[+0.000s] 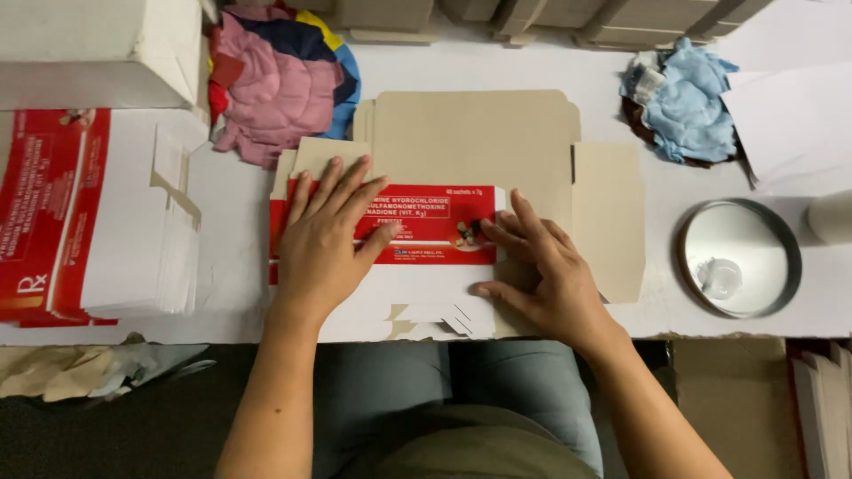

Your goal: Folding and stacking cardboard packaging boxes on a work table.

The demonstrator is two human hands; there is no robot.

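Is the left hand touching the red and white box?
Touching. The head view shows the left hand lying flat, palm down, on the folded red and white box, its fingers spread over the red panel with no gap showing.

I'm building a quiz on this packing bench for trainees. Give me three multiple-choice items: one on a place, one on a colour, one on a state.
1. Where does the round metal tin lie?
A. Right of the folded carton
B. On the stack of flat cartons
C. Under the pink cloth

2. What colour is the printed band of the carton under the hands?
A. Green
B. Red
C. Yellow

3. How is the left hand placed?
A. Clenched in a fist in the air
B. Flat, fingers spread, pressing on the carton
C. Resting in the tin

Answers:
1 A, the tin sits on the table beyond the right hand.
2 B, the band between the hands is red.
3 B, its palm lies down on the carton.
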